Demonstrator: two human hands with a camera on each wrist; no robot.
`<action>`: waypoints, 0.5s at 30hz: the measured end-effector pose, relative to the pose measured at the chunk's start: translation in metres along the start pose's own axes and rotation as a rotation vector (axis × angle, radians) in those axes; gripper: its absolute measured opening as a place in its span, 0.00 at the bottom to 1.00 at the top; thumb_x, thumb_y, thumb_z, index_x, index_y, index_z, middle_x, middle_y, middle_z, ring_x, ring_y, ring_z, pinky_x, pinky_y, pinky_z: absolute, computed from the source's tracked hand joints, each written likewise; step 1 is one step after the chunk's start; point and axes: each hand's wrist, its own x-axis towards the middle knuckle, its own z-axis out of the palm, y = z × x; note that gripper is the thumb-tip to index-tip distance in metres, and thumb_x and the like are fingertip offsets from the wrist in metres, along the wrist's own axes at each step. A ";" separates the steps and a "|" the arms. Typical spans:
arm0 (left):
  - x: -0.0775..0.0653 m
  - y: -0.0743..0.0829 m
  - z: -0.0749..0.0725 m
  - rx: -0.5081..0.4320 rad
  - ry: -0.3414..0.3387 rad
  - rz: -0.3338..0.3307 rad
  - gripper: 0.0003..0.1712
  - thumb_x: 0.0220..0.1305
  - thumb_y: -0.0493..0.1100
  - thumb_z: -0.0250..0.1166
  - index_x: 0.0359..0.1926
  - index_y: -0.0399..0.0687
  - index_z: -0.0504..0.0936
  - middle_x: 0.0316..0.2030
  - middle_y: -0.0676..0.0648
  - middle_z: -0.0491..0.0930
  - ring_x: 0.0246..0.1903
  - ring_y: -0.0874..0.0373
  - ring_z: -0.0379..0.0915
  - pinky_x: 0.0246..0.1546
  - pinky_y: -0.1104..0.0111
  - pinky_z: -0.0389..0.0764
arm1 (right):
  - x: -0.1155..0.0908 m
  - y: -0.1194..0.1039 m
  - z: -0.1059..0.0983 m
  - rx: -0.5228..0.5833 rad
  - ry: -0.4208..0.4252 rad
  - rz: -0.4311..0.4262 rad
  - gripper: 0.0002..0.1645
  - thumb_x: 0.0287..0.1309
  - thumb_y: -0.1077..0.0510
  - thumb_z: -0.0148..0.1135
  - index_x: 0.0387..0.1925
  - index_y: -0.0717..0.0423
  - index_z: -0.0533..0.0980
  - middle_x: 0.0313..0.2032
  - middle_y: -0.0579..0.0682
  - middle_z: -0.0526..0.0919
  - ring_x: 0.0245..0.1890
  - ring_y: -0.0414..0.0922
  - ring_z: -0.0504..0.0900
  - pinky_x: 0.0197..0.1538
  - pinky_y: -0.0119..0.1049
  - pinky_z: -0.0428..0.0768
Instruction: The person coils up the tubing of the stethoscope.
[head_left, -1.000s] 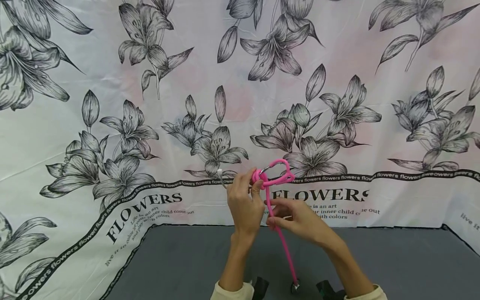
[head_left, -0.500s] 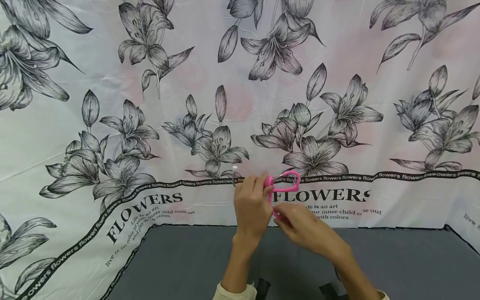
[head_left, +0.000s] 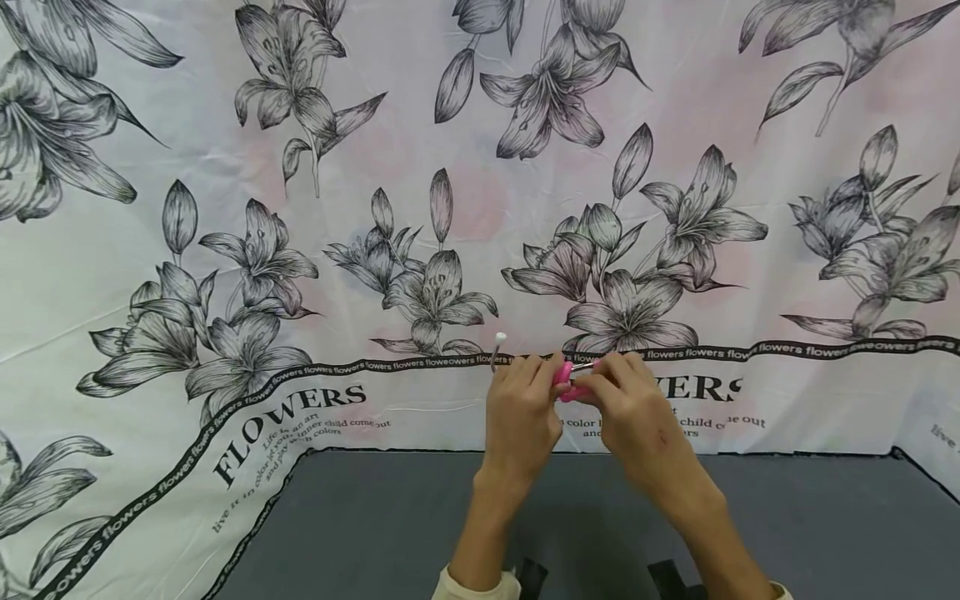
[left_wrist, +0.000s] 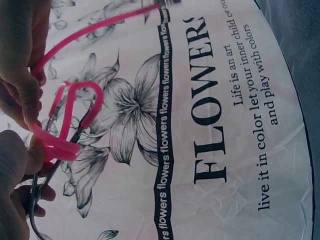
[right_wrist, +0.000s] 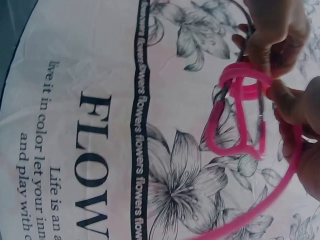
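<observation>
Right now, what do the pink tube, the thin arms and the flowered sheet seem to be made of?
Pink tube: likely rubber or soft plastic, fairly matte; it bends smoothly.
Thin arms: apparently metal; silvery glints.
Flowered sheet: smooth, lightly creased; cloth or plastic, I cannot tell.

The head camera is looking forward and down from farther off, taking in a white, flower-printed cloth [head_left: 405, 150] and a flat dark-grey surface [head_left: 375, 517]. Both wrist cameras are facing the looped, rubbery pink tube [left_wrist: 97, 101] from close by, sharing its loops and the black printed lettering [left_wrist: 207, 107], turned sideways in opposite directions.
</observation>
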 end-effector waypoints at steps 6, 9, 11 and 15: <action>0.000 0.000 -0.002 -0.048 -0.074 -0.008 0.17 0.66 0.48 0.68 0.52 0.45 0.88 0.31 0.52 0.82 0.32 0.57 0.75 0.39 0.67 0.74 | -0.001 0.005 0.001 -0.008 0.024 0.031 0.14 0.48 0.77 0.75 0.37 0.65 0.85 0.45 0.61 0.83 0.49 0.56 0.79 0.48 0.43 0.83; -0.001 -0.002 -0.002 -0.089 -0.106 -0.014 0.16 0.65 0.47 0.70 0.51 0.45 0.89 0.33 0.51 0.84 0.35 0.57 0.79 0.41 0.67 0.76 | -0.002 0.007 0.000 -0.024 0.005 0.046 0.16 0.47 0.80 0.74 0.38 0.66 0.84 0.47 0.62 0.85 0.50 0.57 0.80 0.50 0.46 0.85; -0.001 -0.002 -0.002 -0.102 -0.125 -0.001 0.17 0.64 0.47 0.71 0.51 0.46 0.89 0.35 0.51 0.86 0.37 0.57 0.81 0.42 0.67 0.77 | -0.002 0.009 -0.001 -0.037 -0.006 0.053 0.17 0.45 0.82 0.73 0.38 0.67 0.84 0.44 0.60 0.86 0.48 0.56 0.80 0.48 0.45 0.86; 0.001 -0.001 -0.004 -0.121 -0.141 0.032 0.19 0.62 0.49 0.73 0.51 0.47 0.89 0.38 0.51 0.88 0.39 0.57 0.83 0.46 0.67 0.80 | -0.001 0.013 -0.002 -0.051 -0.025 0.060 0.17 0.46 0.82 0.72 0.36 0.65 0.83 0.38 0.56 0.85 0.44 0.53 0.79 0.46 0.43 0.85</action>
